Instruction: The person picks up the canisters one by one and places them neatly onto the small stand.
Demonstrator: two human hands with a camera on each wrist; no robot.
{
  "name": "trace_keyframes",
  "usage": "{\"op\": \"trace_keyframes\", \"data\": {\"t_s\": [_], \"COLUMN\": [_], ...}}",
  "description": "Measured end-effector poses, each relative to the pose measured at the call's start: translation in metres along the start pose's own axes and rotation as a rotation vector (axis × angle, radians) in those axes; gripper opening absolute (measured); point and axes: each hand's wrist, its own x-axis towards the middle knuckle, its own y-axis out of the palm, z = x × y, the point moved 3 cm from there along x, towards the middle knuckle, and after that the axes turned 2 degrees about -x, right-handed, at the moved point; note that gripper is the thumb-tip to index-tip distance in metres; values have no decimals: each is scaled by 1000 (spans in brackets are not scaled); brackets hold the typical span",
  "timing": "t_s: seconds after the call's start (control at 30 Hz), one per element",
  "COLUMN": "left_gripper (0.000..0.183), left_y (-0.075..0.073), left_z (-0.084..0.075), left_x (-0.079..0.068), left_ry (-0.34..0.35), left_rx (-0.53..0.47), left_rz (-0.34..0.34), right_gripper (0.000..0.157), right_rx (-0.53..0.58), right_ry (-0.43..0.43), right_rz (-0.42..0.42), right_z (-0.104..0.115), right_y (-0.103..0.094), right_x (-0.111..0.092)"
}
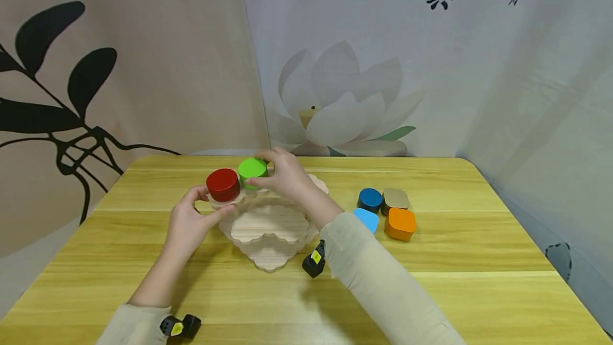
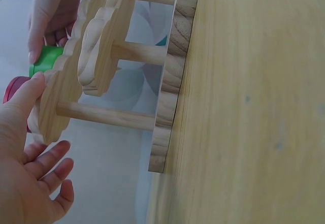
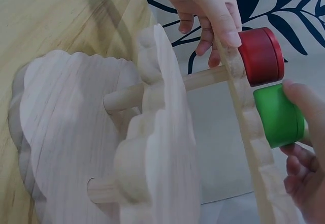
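Red block [image 1: 223,186]: could be nudged off the upper tier [image 2: 53,112] if the green block [image 1: 253,169] is pushed sideways against it.
Upper tier: could be tipped if its end is pressed down too hard.
Right hand [image 1: 287,174]: the green block is clamped between thumb and fingers, at the tier, just beside the red block.
Left hand [image 1: 190,220]: curved round the tier's end, which is gripped by thumb and fingers.

Red cylinder [image 1: 223,185] beside green cylinder [image 1: 252,169]
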Motion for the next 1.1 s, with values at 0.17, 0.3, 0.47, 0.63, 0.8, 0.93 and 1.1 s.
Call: {"op": "trace_keyframes", "data": {"t_s": [0.17,0.3,0.47,0.63,0.8,0.93,1.1], "left_gripper": [61,61,62,62,62,62,62], "left_y": [0,0,0,1,0,0,0], "left_z": [1,2,3,4,4,3,2], "left_x": [0,-1,-1,-1,-1,0,1], "left_ry": [3,5,6,0,-5,-10,-7], "left_rx": [-2,1,2,5,4,5,9], "left_rz": [-3,-5,-5,-5,-9,-3,3], "right_gripper": [60,65,63,57,54,54,54], "right_rx": [-4,-4,24,62,81,77,64], "right_ry": [-4,-2,6,9,-22,-40,-73], "right_rz": [8,9,-23,-66,-102,-120,-123], "right_z": [-1,-1,0,0,-1,-6,-15], "right_y": [1,-1,-9,-20,-32,-41,-52], "right_x": [-1,-3,-11,-25,-40,-51,-66]}}
